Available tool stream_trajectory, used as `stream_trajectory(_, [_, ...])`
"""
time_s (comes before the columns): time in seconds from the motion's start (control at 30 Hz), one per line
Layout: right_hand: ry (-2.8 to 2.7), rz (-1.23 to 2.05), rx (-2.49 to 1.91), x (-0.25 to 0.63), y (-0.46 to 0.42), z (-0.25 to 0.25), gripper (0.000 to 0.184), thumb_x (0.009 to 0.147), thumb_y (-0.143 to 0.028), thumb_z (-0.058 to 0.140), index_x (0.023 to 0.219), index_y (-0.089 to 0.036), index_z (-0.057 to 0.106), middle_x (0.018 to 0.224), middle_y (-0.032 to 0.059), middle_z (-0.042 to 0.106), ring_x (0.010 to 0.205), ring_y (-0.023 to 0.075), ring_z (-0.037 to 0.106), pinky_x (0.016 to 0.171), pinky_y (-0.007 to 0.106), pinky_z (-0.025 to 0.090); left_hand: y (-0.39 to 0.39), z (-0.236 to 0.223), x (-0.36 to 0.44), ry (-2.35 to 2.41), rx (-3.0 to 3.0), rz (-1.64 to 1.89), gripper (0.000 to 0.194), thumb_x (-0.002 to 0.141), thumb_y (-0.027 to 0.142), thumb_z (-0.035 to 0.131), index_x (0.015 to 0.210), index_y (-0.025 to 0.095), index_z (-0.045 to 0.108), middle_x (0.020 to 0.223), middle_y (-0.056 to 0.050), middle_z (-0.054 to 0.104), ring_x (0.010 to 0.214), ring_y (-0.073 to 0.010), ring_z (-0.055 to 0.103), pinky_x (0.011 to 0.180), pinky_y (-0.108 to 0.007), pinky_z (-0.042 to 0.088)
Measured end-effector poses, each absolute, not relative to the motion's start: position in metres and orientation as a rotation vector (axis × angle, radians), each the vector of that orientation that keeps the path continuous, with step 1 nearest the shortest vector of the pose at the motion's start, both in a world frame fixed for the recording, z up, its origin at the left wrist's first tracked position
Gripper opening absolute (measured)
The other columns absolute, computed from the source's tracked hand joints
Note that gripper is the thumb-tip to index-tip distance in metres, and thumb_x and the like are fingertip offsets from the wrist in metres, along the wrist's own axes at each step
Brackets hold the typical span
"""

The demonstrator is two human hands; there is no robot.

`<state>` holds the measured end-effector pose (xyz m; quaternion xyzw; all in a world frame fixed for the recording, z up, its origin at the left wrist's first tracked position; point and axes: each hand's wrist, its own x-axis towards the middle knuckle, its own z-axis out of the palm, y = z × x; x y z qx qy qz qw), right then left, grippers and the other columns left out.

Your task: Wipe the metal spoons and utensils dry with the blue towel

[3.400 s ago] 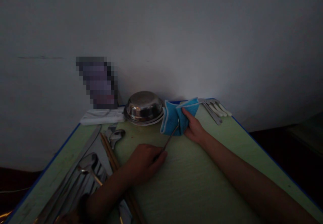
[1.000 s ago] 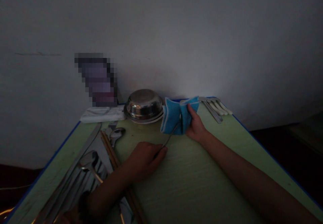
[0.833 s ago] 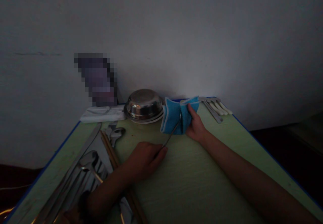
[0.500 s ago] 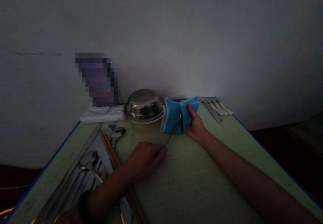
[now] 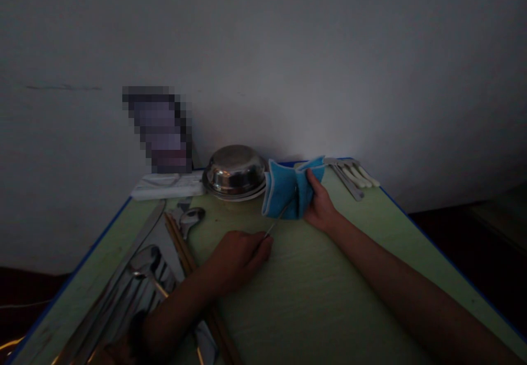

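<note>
My left hand (image 5: 241, 260) is closed around the end of a thin metal utensil (image 5: 275, 223), whose far end lies hidden in the cloth, so its kind does not show. A folded blue cloth (image 5: 284, 189) with pale edges is pinched in my right hand (image 5: 320, 203), its thumb pressed on the front. The cloth is wrapped about the utensil's far part, above the green table (image 5: 313, 299). Under and beside my left forearm lie a pair of wooden chopsticks (image 5: 185, 250), a metal ladle (image 5: 145, 260) and a metal spoon (image 5: 191, 219).
An upturned metal bowl (image 5: 235, 170) rests on stacked dishes at the back, by the wall. Left of it are a white power strip (image 5: 164, 185) and a blurred-out upright screen (image 5: 160, 129). Several pale-handled utensils (image 5: 356, 175) lie at the back right; a slotted turner (image 5: 132, 299) lies left.
Almost nothing differs. The utensil and the cloth have shifted very slightly, and both hands keep their hold.
</note>
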<state>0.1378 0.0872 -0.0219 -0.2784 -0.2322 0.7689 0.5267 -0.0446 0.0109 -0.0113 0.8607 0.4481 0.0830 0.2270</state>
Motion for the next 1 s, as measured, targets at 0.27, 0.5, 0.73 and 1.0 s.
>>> stream_trajectory(0.27, [-0.537, 1.846, -0.669, 0.1379, 0.0873, -0.0207, 0.036, 0.082, -0.047, 0.041, 0.098, -0.022, 0.062, 0.088, 0.0015, 0.070, 0.103, 0.0181, 0.057, 0.096, 0.038, 0.038, 0.0098, -0.0051, -0.0448, 1.266, 2.277, 0.264, 0.044, 0.092, 0.037, 0.020, 0.065, 0.018, 0.048, 0.054, 0.001, 0.049, 0.052, -0.0121, 0.050, 0.052, -0.022, 0.033])
stream_trajectory(0.5, [-0.568, 1.818, -0.626, 0.1400, 0.0897, -0.0259, 0.036, 0.078, -0.052, 0.043, 0.090, -0.025, 0.063, 0.085, -0.0001, 0.070, 0.103, 0.0195, 0.056, 0.096, 0.040, 0.037, 0.0092, -0.0046, -0.0456, 1.315, 2.205, 0.311, 0.047, 0.092, 0.036, 0.015, 0.058, 0.018, 0.041, 0.050, 0.003, 0.042, 0.049, -0.0116, 0.046, 0.052, -0.022, 0.033])
stream_trajectory(0.73, [-0.620, 1.796, -0.633, 0.1405, 0.0902, -0.0247, 0.036, 0.073, -0.055, 0.048, 0.083, -0.025, 0.064, 0.078, -0.0005, 0.070, 0.100, 0.0206, 0.057, 0.093, 0.041, 0.040, 0.0101, -0.0069, -0.0440, 1.338, 2.210, 0.311, 0.042, 0.091, 0.035, 0.020, 0.062, 0.018, 0.045, 0.053, 0.002, 0.047, 0.052, -0.0125, 0.050, 0.053, -0.023, 0.033])
stream_trajectory(1.0, [-0.620, 1.754, -0.617, 0.1407, 0.0889, -0.0238, 0.028, 0.068, -0.052, 0.056, 0.061, -0.026, 0.062, 0.065, -0.0023, 0.068, 0.094, 0.0212, 0.059, 0.089, 0.038, 0.043, 0.0104, -0.0051, -0.0436, 1.321, 2.231, 0.320, 0.039, 0.091, 0.034, 0.022, 0.064, 0.018, 0.046, 0.052, 0.002, 0.047, 0.051, -0.0126, 0.050, 0.051, -0.022, 0.032])
